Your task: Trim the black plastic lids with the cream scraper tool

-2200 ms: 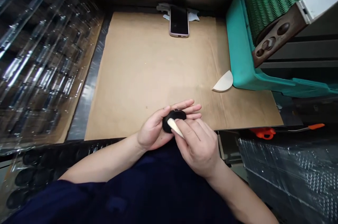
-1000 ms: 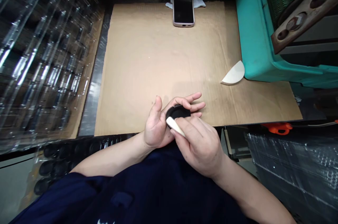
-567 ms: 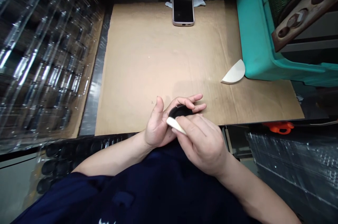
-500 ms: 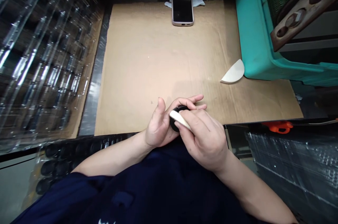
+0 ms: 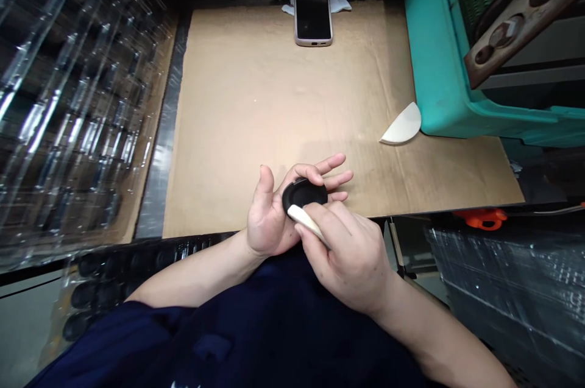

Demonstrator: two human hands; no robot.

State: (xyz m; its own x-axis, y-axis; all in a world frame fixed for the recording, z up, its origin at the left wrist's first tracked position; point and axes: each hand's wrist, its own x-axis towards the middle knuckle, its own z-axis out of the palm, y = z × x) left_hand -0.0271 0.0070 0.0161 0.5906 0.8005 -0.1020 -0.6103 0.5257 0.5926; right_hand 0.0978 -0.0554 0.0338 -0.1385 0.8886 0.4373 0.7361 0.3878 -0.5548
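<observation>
Steadying matters: the left hand, thumb spread, hooks its index finger over the dished black disc on its palm; the right hand pinches the white pad at the disc's near rim; light pressure should serve.

The disc lies in the left hand — phone beyond, trays left, bin right.

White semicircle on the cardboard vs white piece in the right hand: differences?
Pose: the semicircle lies on the cardboard; the held piece is pinched in the right hand, at the rim of the black part. Visibility: the semicircle shows its broad face; the held piece is partly covered by that hand. Shared: both whitish.
</observation>
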